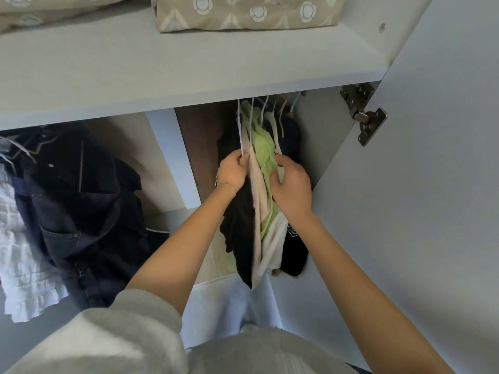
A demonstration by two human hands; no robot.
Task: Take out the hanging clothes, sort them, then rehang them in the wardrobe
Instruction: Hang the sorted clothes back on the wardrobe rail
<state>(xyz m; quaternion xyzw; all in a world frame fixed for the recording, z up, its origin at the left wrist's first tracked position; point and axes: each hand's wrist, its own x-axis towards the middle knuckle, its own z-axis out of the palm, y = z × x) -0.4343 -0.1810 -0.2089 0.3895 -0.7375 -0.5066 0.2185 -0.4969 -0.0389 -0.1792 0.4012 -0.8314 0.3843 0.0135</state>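
Observation:
Several garments hang on white hangers (252,114) in the right wardrobe bay, packed close together: a light green top (263,149), a pale pink one (258,190), a black one (241,228), a white one (274,238) and a dark one (293,247) at the right. My left hand (232,171) pinches the shoulder of the leftmost white hanger beside the pink garment. My right hand (293,184) grips into the green and white fabric from the right. The rail itself is hidden under the shelf.
A white shelf (162,76) overhangs the bay and carries patterned beige bedding (243,12). The open wardrobe door (432,157) with its metal hinge (364,114) stands at the right. In the left bay hang dark denim clothes (81,201) and a white frilled garment (19,252).

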